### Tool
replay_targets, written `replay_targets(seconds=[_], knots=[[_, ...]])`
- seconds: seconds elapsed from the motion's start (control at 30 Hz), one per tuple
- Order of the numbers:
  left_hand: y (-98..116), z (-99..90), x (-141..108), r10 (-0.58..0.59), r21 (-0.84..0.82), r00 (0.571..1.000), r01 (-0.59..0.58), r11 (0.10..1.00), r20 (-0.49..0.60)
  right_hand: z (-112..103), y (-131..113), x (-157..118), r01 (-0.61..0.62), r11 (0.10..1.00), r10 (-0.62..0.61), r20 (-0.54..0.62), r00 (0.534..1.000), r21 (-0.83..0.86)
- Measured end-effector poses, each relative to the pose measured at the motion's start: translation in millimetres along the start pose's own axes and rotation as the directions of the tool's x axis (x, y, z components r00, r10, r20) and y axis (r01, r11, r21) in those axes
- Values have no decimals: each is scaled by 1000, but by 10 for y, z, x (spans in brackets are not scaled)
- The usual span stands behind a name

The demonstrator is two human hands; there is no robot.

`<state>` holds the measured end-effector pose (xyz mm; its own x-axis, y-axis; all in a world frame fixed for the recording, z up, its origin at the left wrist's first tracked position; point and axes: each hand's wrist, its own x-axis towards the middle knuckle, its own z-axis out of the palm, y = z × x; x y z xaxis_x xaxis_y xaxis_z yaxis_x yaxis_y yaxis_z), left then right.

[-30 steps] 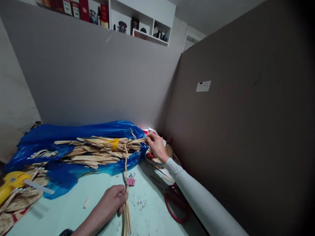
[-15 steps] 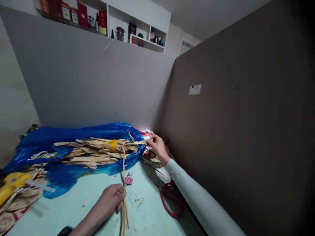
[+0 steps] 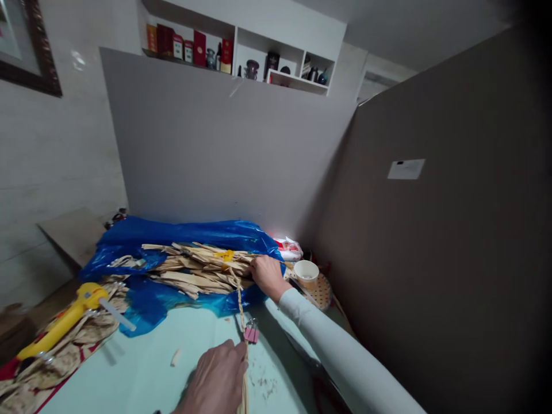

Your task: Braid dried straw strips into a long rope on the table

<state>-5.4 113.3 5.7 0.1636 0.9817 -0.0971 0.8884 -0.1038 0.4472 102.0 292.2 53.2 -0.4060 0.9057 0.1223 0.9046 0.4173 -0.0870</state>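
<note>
A thin braid of dried leaf strips (image 3: 240, 302) runs from the leaf bundle down toward me, with a pink binder clip (image 3: 251, 333) on it. My left hand (image 3: 222, 374) closes round the braid's loose strands just below the clip. At the right end of the bundle of dried leaf strips (image 3: 190, 282), my right hand (image 3: 268, 276) has its fingers bent in on the strips; its fingertips are partly hidden there. A yellow tie (image 3: 226, 259) circles the bundle, which rests on a blue plastic bag (image 3: 194, 231).
Left on the pale green table (image 3: 146, 374) is a yellow glue gun (image 3: 71, 319) with a glue stick. A white cup (image 3: 306, 271) stands in a woven basket (image 3: 324, 292) at right. Dim red-handled scissors (image 3: 321, 397) lie below my right forearm. Grey partitions (image 3: 224, 155) enclose the table.
My view has swung left, bringing the cup and the whole glue gun into sight. My right hand has gone from holding a strip out beside the bundle to the bundle's end.
</note>
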Motion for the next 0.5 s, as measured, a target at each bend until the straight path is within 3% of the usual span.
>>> replay_targets(seconds=[0.17,0.3,0.5], knots=[[-11,22,32,-2,129,999,-3,992,40,-102,131,-168,101,972,-86,81,993,-212],[78,65,33,-28,258,996,4,966,88,-112,139,-255,118,949,-82,130,988,-293],[170,78,-37,60,367,990,-8,930,-130,-34,63,-92,156,943,-121,133,984,-293]])
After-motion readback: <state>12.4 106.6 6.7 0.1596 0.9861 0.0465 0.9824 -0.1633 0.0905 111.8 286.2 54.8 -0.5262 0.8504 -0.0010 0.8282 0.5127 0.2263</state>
